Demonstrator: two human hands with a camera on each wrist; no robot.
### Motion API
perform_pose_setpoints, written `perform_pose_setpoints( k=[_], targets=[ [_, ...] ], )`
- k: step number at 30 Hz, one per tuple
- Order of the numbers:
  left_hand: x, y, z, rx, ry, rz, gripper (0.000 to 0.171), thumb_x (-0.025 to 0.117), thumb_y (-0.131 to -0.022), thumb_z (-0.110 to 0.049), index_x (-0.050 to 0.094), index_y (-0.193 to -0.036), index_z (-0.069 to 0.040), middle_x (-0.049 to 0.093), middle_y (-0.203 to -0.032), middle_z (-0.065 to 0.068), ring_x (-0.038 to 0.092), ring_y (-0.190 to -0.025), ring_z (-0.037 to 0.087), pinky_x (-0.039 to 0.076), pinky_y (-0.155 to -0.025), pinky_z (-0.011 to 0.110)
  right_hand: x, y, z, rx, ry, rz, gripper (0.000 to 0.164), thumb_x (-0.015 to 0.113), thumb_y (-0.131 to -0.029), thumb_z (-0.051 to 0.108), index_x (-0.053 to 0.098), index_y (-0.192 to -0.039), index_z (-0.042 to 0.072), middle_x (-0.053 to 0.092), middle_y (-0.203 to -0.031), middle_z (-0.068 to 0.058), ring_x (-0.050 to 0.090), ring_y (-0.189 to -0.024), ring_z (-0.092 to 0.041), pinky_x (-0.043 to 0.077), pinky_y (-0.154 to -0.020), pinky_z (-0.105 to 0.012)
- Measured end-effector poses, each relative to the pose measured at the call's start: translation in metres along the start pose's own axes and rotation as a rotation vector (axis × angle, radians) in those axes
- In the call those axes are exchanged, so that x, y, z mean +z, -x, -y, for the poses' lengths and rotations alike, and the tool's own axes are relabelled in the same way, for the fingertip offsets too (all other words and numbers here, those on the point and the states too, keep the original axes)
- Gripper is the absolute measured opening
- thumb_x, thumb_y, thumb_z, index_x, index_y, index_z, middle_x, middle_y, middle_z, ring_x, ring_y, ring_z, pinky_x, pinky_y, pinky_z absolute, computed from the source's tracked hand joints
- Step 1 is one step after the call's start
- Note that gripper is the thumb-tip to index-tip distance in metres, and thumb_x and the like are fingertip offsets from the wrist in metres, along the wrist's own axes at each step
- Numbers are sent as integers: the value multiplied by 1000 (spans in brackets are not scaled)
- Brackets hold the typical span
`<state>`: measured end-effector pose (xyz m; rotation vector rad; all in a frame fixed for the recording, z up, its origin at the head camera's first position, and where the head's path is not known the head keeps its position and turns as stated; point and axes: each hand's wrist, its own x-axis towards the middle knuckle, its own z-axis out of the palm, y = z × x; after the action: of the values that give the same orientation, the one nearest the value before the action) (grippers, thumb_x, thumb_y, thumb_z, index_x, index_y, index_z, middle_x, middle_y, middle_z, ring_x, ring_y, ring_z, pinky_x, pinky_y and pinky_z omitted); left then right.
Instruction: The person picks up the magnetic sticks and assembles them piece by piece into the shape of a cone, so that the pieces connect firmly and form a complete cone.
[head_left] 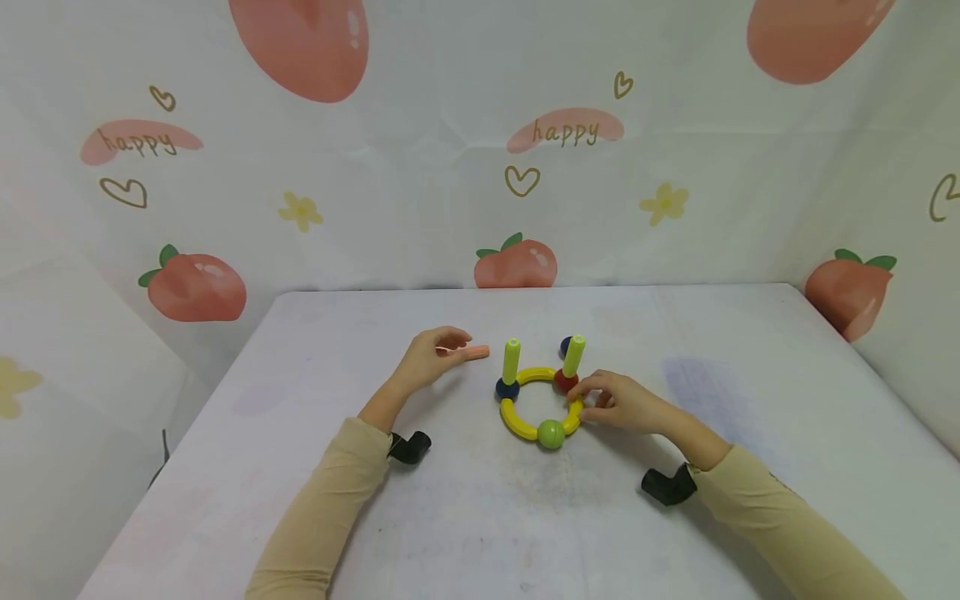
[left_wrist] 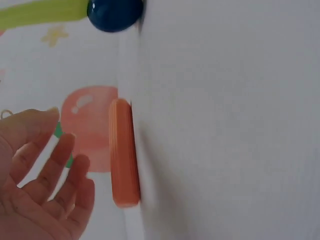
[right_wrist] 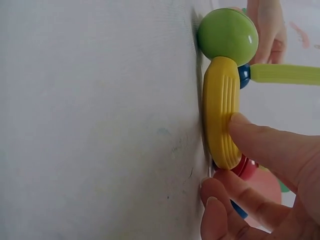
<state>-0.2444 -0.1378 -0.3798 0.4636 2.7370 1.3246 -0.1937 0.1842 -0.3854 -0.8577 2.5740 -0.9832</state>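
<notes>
A ring of yellow curved rods (head_left: 517,423) lies on the table, joined by a green ball (head_left: 551,434), a dark blue ball (head_left: 507,389) and a red ball (head_left: 566,382). Lime-green straight rods (head_left: 511,362) stand up from the blue and red balls. My right hand (head_left: 626,404) pinches the ring's right-hand curved rod (right_wrist: 220,112), thumb on its ribbed side and index finger by its end near the red ball. Left of the ring, my left hand (head_left: 435,358) hovers with loosely bent fingers beside an orange ribbed rod (left_wrist: 124,152), apart from it in the left wrist view.
Another dark blue ball (head_left: 566,346) sits behind the red one, partly hidden by a lime rod. A white table (head_left: 480,517) carries everything, with a peach-printed cloth (head_left: 420,192) hanging behind. Black wrist mounts (head_left: 411,448) jut out below both sleeves.
</notes>
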Motion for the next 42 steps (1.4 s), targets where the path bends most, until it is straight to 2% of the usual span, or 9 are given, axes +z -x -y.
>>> perform_pose_setpoints(
  k=[4, 12, 16, 20, 24, 29, 33, 37, 42],
  targets=[
    [-5, 1, 6, -32, -71, 16, 35, 61, -90, -18, 60, -120, -1, 60, -124, 17, 52, -117, 31, 43, -99, 45, 1, 1, 0, 19, -7, -2, 26, 67, -85, 16, 65, -109, 6, 59, -100, -10, 53, -78, -12, 46, -67, -20],
    [-9, 1, 9, -95, -139, 93, 35, 62, -88, -13, 60, -120, -1, 61, -121, 17, 57, -106, 30, 48, -89, 40, 3, 2, 0, 19, -16, -11, 24, 68, -84, 17, 65, -105, 7, 59, -98, -10, 52, -75, -12, 46, -67, -19],
    [-9, 1, 8, -132, -162, 91, 36, 64, -86, -12, 60, -119, 0, 63, -112, 18, 60, -101, 30, 51, -79, 34, 3, 3, 1, 10, -22, -12, 24, 68, -84, 17, 65, -105, 6, 59, -98, -10, 52, -76, -11, 46, -67, -19],
    [-10, 1, 8, -134, -170, 73, 34, 66, -82, -8, 63, -114, 3, 65, -104, 20, 61, -95, 30, 51, -71, 30, 3, 3, 1, 6, -31, -10, 25, 68, -84, 17, 64, -105, 5, 59, -101, -12, 53, -76, -11, 46, -68, -19],
    [-10, 2, 9, -154, -179, 75, 33, 64, -83, -8, 64, -114, 1, 65, -105, 19, 61, -95, 28, 51, -73, 30, 3, 4, 2, 9, -37, -9, 25, 68, -85, 18, 64, -106, 5, 59, -102, -12, 54, -76, -11, 47, -68, -19],
    [-9, 3, 10, -190, -125, 74, 35, 63, -83, -11, 63, -117, -1, 65, -108, 17, 61, -96, 26, 50, -74, 28, 4, 4, 4, 14, -32, -9, 26, 67, -85, 18, 64, -106, 4, 58, -99, -12, 54, -75, -11, 46, -67, -19],
    [-12, 7, 5, -162, -14, 42, 38, 63, -84, -12, 61, -120, -2, 65, -109, 18, 63, -96, 28, 48, -70, 25, 5, 3, 5, 29, -25, -15, 26, 68, -84, 18, 64, -105, 4, 58, -97, -11, 53, -73, -11, 46, -66, -19],
    [-15, 11, -4, -127, 88, 14, 42, 65, -85, -17, 59, -125, -6, 63, -116, 15, 62, -98, 26, 48, -74, 24, 7, 1, 5, 33, -14, -30, 25, 69, -83, 17, 65, -104, 5, 60, -95, -9, 53, -72, -11, 46, -65, -19],
    [-14, 16, -17, -80, 188, 63, 45, 66, -86, -21, 56, -128, -10, 61, -121, 13, 63, -99, 21, 50, -84, 29, 10, 0, 8, 51, 7, -52, 23, 70, -82, 16, 65, -102, 6, 60, -94, -8, 50, -70, -11, 45, -65, -19]
  ],
)
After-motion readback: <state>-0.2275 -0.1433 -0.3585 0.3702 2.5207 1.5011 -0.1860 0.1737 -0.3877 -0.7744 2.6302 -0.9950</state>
